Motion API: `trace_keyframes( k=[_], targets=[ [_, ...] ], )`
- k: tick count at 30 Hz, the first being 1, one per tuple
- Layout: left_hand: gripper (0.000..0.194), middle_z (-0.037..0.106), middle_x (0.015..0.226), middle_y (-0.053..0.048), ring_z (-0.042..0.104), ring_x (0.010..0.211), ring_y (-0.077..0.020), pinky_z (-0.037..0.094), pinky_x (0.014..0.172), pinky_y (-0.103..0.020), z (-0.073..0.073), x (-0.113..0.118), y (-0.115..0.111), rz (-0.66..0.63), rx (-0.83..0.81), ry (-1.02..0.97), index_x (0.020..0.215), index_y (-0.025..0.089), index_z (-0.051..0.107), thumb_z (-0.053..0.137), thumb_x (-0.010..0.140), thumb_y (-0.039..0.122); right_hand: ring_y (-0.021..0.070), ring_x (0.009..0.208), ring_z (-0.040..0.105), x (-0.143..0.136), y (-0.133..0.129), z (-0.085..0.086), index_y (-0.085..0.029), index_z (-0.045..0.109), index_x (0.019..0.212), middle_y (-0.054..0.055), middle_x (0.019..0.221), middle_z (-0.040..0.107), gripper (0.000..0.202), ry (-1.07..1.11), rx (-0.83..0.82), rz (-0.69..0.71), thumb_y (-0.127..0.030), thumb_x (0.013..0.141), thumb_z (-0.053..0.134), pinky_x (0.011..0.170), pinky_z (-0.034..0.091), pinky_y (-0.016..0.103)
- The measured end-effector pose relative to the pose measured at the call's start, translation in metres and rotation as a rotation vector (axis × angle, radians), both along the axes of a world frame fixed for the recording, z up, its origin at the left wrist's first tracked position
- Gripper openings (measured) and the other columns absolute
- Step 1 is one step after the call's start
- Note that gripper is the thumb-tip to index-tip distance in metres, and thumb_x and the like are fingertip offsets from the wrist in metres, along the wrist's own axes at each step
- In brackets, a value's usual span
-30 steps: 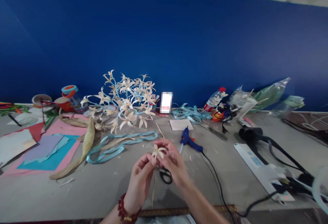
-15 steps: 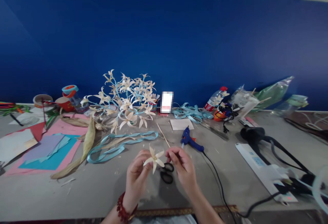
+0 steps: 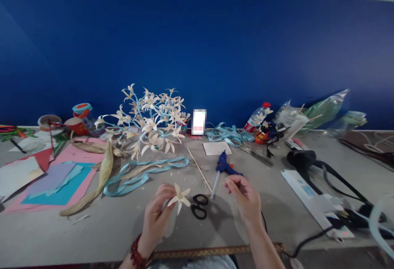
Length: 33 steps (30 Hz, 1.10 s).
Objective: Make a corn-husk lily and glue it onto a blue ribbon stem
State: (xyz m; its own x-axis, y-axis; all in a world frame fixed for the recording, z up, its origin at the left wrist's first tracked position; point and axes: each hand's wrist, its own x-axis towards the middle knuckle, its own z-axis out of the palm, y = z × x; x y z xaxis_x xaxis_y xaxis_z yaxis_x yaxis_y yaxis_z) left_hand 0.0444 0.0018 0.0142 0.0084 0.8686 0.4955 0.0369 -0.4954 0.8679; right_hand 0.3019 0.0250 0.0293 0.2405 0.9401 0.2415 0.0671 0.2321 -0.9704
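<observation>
Dim, flat indoor light; wide lens, soft detail.
Blue wall (image 3: 197, 47) dark, purplish toward right; light source out of view. Diffuse shadow on desk (image 3: 104, 236) between left hand (image 3: 157, 205) and right hand (image 3: 247, 198). White screen (image 3: 199, 120) blown out, border pixelated. Glints on green plastic (image 3: 328, 111). Pale tube (image 3: 376, 224) stretched, smeared at right edge.
</observation>
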Motion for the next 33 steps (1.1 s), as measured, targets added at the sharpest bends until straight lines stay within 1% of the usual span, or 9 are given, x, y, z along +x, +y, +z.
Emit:
trace_keyframes(
  k=[7,10,13,15,17,20,23,27,33],
  targets=[
    [0.013,0.064,0.084,-0.008,0.060,0.086,-0.0228,0.044,0.083,-0.037,0.002,0.014,-0.011,-0.154,-0.011,0.012,0.088,0.019,0.066,0.054,0.091,0.017,0.0167,0.076,0.059,-0.062,0.010,0.029,-0.018,0.069,0.077,0.006,0.083,0.068,0.030,0.219,-0.187,0.647,-0.039,0.093,0.054,0.072,0.045,0.028],
    [0.014,0.065,0.085,-0.009,0.061,0.088,-0.0231,0.045,0.083,-0.036,-0.001,0.017,-0.018,-0.166,-0.084,0.008,0.085,0.018,0.067,0.055,0.091,0.019,0.0175,0.081,0.061,-0.075,0.016,0.046,-0.017,0.071,0.084,0.008,0.089,0.070,0.028,0.508,-0.257,0.869,-0.041,0.091,0.058,0.078,0.047,0.030],
    [0.018,0.067,0.086,-0.010,0.061,0.087,-0.0237,0.046,0.081,-0.035,-0.008,0.010,-0.026,-0.104,-0.173,-0.037,0.082,0.017,0.070,0.058,0.090,0.027,0.0103,0.055,0.051,-0.058,0.020,0.052,-0.021,0.065,0.074,-0.002,0.063,0.059,0.021,0.824,-0.145,0.789,-0.040,0.082,0.071,0.060,0.048,0.023],
    [0.019,0.068,0.086,-0.010,0.061,0.084,-0.0232,0.048,0.077,-0.033,-0.013,0.001,-0.031,-0.016,-0.272,-0.130,0.081,0.016,0.072,0.064,0.086,0.033,0.0074,0.042,0.036,-0.035,0.024,0.046,-0.024,0.061,0.074,-0.009,0.052,0.043,0.020,0.923,0.008,0.600,-0.037,0.080,0.074,0.044,0.039,0.017],
    [0.018,0.068,0.082,-0.008,0.061,0.081,-0.0210,0.048,0.074,-0.029,-0.014,-0.007,-0.034,0.057,-0.391,-0.268,0.080,0.017,0.072,0.070,0.081,0.035,0.0078,0.039,0.030,-0.014,0.026,0.033,-0.024,0.062,0.078,-0.010,0.048,0.036,0.016,0.786,0.056,0.364,-0.036,0.081,0.073,0.039,0.035,0.016],
    [0.016,0.066,0.077,-0.005,0.060,0.078,-0.0171,0.047,0.075,-0.026,-0.008,-0.011,-0.033,0.064,-0.512,-0.473,0.076,0.016,0.070,0.073,0.079,0.032,0.0108,0.047,0.048,-0.004,0.019,0.010,-0.020,0.070,0.085,-0.004,0.053,0.054,0.016,0.250,-0.074,0.145,-0.034,0.078,0.075,0.046,0.042,0.021],
    [0.015,0.066,0.076,-0.005,0.060,0.077,-0.0159,0.047,0.075,-0.024,-0.001,-0.003,-0.029,0.001,-0.574,-0.613,0.076,0.015,0.069,0.075,0.077,0.029,0.0179,0.077,0.065,-0.026,-0.002,-0.001,-0.021,0.073,0.095,0.004,0.084,0.071,0.019,-0.057,-0.117,0.234,-0.036,0.084,0.068,0.068,0.051,0.027],
    [0.012,0.068,0.079,-0.004,0.062,0.078,-0.0148,0.049,0.076,-0.024,0.001,0.015,-0.029,-0.060,-0.623,-0.720,0.078,0.016,0.070,0.077,0.075,0.026,0.0199,0.089,0.063,-0.072,-0.023,0.009,-0.023,0.068,0.109,0.007,0.108,0.066,0.027,-0.176,0.076,0.533,-0.034,0.084,0.067,0.081,0.052,0.032],
    [0.008,0.069,0.085,-0.003,0.063,0.083,-0.0132,0.050,0.079,-0.023,-0.001,0.029,-0.036,-0.055,-0.587,-0.776,0.078,0.017,0.071,0.078,0.075,0.021,0.0201,0.085,0.063,-0.106,-0.029,0.018,-0.021,0.067,0.077,0.004,0.084,0.067,0.012,-0.158,0.159,0.381,-0.025,0.088,0.062,0.078,0.049,0.030]
  ],
)
